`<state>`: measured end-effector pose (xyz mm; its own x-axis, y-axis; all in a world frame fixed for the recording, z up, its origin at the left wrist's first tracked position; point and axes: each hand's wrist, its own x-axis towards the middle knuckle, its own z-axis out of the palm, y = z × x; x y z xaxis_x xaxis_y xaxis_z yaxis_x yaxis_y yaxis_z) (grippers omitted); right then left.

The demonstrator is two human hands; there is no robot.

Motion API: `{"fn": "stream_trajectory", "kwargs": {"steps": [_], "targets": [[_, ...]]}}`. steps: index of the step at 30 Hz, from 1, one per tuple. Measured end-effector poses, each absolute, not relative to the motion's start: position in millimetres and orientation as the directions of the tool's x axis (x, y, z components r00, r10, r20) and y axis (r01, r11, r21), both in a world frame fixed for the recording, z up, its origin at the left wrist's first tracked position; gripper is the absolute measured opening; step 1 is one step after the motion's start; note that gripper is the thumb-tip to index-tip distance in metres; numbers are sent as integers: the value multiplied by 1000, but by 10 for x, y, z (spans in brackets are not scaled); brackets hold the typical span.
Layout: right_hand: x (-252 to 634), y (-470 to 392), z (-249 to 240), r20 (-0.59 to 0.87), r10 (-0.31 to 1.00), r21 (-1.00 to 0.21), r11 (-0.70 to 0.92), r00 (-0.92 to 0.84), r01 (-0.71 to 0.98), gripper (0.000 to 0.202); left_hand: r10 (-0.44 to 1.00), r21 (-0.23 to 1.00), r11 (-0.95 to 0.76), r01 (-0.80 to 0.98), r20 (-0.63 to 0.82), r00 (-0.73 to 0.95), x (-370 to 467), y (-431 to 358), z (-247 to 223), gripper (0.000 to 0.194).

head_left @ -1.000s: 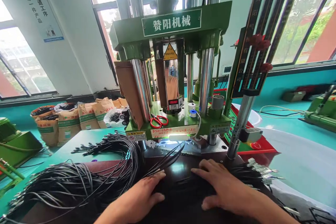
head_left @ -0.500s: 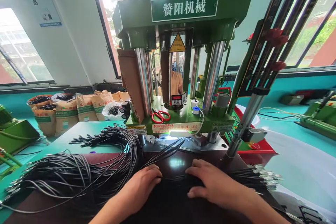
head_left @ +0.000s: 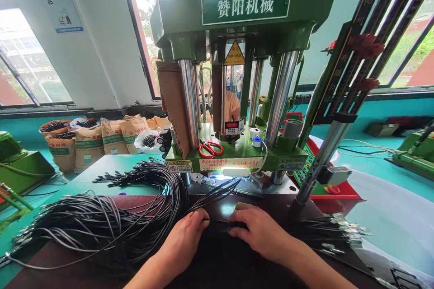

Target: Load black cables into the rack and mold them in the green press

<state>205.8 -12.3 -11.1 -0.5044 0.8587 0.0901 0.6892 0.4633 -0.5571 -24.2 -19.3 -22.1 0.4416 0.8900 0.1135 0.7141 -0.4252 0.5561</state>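
Observation:
My left hand [head_left: 188, 237] is closed at the front middle of the dark table, thumb and fingers pinched on a thin black cable [head_left: 219, 223]. Opposite it, my right hand [head_left: 259, 230] curls its thumb and fingers around the other part of this cable. The stretch between the hands is short and dark against the table, so its ends cannot be made out. Beside my left hand lies a large bundle of black cables [head_left: 81, 221]. A few cables [head_left: 220, 189] from the curved bundle reach to the lit base of the green press [head_left: 247, 49].
Red-handled scissors [head_left: 210, 149] and a small blue-and-white spool [head_left: 257, 142] lie on the press ledge. More cables with clear connector ends [head_left: 351, 230] lie at the right. A metal post [head_left: 312, 171] rises beside a red tray [head_left: 342, 192]. Paper sacks [head_left: 88, 144] stand behind the table.
My right hand has come left toward my left hand, and its thumb has closed in to its fingers. The whole scene has shifted slightly right with the camera.

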Motion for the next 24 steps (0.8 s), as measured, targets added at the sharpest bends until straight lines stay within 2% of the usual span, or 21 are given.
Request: {"fn": "stream_trajectory", "kwargs": {"steps": [6,15,24], "targets": [[2038,-117,-110,97,850,-520,487,-518,701,17,883,609,-412,678,83,462,-256,-229,-145,11],[1994,-147,-97,97,865,-498,471,-493,728,19,891,609,-373,699,27,452,-218,-237,-58,22],[1971,-85,-83,-8,868,-470,435,-497,768,8,869,581,-421,697,39,493,-194,-219,-76,8]]}}
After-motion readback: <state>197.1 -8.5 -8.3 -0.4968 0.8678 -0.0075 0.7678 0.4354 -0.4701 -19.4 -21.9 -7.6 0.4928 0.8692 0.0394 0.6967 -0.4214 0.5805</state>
